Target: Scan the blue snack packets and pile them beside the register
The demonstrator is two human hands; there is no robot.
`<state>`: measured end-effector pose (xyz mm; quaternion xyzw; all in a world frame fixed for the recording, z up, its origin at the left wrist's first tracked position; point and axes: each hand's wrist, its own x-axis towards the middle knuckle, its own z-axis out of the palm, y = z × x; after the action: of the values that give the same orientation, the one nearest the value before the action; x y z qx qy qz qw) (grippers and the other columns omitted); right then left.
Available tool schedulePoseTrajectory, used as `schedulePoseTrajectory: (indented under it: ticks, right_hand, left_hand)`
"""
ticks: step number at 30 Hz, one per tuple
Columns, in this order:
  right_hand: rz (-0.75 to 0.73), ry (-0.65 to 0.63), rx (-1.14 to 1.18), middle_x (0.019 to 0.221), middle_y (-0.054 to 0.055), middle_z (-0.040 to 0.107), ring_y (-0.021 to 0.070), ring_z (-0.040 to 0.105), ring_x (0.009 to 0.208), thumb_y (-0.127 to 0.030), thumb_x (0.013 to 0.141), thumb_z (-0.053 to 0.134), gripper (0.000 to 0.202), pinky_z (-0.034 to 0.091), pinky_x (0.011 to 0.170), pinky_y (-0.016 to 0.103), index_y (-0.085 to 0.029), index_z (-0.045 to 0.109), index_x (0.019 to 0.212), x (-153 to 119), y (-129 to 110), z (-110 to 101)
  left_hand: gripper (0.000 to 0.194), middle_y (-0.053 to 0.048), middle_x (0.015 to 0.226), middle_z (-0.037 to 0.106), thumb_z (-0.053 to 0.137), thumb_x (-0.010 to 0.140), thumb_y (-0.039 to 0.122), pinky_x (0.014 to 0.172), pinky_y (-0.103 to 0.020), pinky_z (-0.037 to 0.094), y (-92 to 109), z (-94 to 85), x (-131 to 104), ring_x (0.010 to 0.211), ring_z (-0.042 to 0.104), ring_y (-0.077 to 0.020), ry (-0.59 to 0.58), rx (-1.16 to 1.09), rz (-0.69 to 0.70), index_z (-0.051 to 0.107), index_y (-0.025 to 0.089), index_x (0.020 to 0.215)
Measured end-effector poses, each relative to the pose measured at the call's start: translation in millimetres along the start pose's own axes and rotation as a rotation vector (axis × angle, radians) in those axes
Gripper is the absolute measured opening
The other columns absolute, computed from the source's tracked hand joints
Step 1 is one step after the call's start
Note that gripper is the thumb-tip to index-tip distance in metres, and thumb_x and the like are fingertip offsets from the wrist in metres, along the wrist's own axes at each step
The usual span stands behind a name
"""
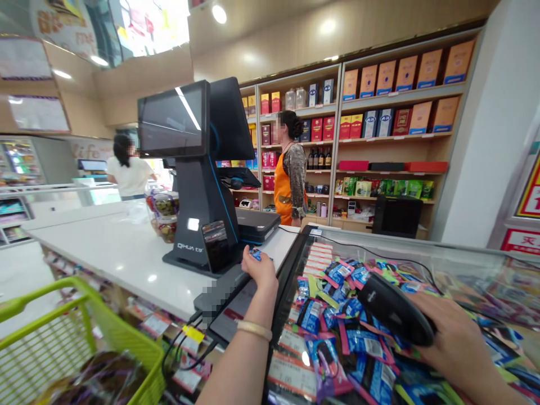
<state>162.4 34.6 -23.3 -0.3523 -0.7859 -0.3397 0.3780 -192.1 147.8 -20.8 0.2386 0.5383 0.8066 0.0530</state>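
Apparently partway: L hand (262, 270) pinches blue pkt (255, 255) beside POS terminal (192, 197); R hand (449, 326) grips scanner (394, 308) above pkt pile (310, 316) right of terminal; one pkt up, no scan evident.

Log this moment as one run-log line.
left hand: holding small blue packet near register | right hand: holding scanner over heaped packets

Bright ceiling lamps (219, 14) spot the counter (105, 242) with glare, a white reflection streaks the screen (169, 126), and edges stretch with distortion.
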Motion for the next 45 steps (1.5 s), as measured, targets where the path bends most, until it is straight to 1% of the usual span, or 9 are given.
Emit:
schedulePoseTrajectory:
  ticks: [6,10,13,16,20,30,33,38,45]
  right_hand:
    - [0.018,-0.012,0.011,0.092,0.007,0.07,0.0237,0.065,0.082,-0.028,0.075,0.054,0.031,0.045,0.073,0.033,-0.021,0.06,0.105,-5.2,2.2,3.6]
    - [0.011,-0.014,0.013,0.091,0.006,0.07,0.0234,0.065,0.081,-0.03,0.074,0.055,0.032,0.046,0.072,0.033,-0.022,0.06,0.105,-4.5,2.9,3.3]
    - [0.014,-0.009,0.01,0.091,0.006,0.07,0.0233,0.066,0.081,-0.028,0.075,0.054,0.031,0.046,0.072,0.033,-0.022,0.06,0.105,-3.1,2.6,2.5]
    - [0.021,-0.019,0.023,0.091,0.005,0.07,0.0231,0.066,0.08,-0.027,0.075,0.054,0.03,0.047,0.071,0.033,-0.023,0.06,0.104,-2.7,2.5,2.1]
    - [0.049,-0.023,0.05,0.092,0.006,0.07,0.0239,0.066,0.082,-0.029,0.074,0.056,0.03,0.046,0.072,0.034,-0.022,0.062,0.103,-3.6,1.4,2.5]
    - [0.054,-0.022,0.042,0.089,0.006,0.071,0.0214,0.066,0.076,-0.03,0.077,0.055,0.027,0.046,0.067,0.031,-0.021,0.063,0.101,9.7,-3.9,-7.9]
    - [0.07,-0.029,0.041,0.09,0.007,0.071,0.0219,0.066,0.077,-0.03,0.076,0.055,0.028,0.046,0.068,0.032,-0.02,0.064,0.101,10.0,-5.3,-7.8]
    - [0.065,-0.041,0.02,0.091,0.008,0.071,0.0227,0.066,0.078,-0.031,0.077,0.055,0.028,0.046,0.069,0.032,-0.02,0.063,0.101,9.6,-6.1,-7.6]
    - [0.045,-0.045,0.044,0.088,0.007,0.071,0.0214,0.066,0.078,-0.029,0.078,0.055,0.028,0.046,0.066,0.03,-0.021,0.065,0.103,10.6,-4.1,-7.6]
  left_hand:
    - [0.061,-0.018,0.146,0.027,0.052,0.075,0.005,0.111,-0.033,0.03,23.9,-5.5,-11.1,0.137,0.036,-0.0234,-0.039,0.12,0.026,0.044,0.018,0.134]
    - [0.054,-0.012,0.145,0.036,0.052,0.076,0.006,0.116,-0.044,0.019,33.0,-7.5,-19.1,0.133,0.041,-0.0239,-0.104,0.116,0.053,0.052,0.023,0.127]
    - [0.044,-0.01,0.129,0.052,0.051,0.074,0.005,0.107,-0.042,0.035,34.3,-5.7,-28.4,0.117,0.053,-0.022,-0.254,-0.011,0.076,0.061,0.022,0.112]
    - [0.034,-0.008,0.11,0.059,0.055,0.071,0.006,0.082,-0.03,0.05,35.4,-3.4,-42.0,0.097,0.06,-0.0189,-0.437,-0.153,0.062,0.065,0.02,0.1]
    - [0.027,-0.007,0.099,0.06,0.059,0.07,0.007,0.064,-0.022,0.048,39.7,-3.7,-58.7,0.08,0.059,-0.0145,-0.633,-0.196,0.105,0.068,0.019,0.093]
    - [0.025,-0.005,0.085,0.067,0.066,0.068,0.012,0.06,-0.022,0.047,40.9,-5.3,-68.5,0.068,0.06,-0.0123,-1.03,-0.13,0.106,0.071,0.018,0.093]
    - [0.028,-0.005,0.088,0.07,0.068,0.067,0.014,0.068,-0.026,0.05,39.5,-7.4,-72.0,0.076,0.062,-0.0162,-1.168,-0.054,0.204,0.073,0.021,0.094]
    - [0.042,-0.006,0.109,0.071,0.069,0.066,0.016,0.099,-0.04,0.041,36.4,-6.8,-76.9,0.107,0.061,-0.0259,-1.184,0.148,0.373,0.073,0.03,0.105]
    - [0.045,-0.003,0.105,0.073,0.074,0.067,0.033,0.104,-0.042,0.036,24.4,1.5,-82.6,0.105,0.062,-0.0258,-1.267,0.28,0.391,0.07,0.037,0.111]
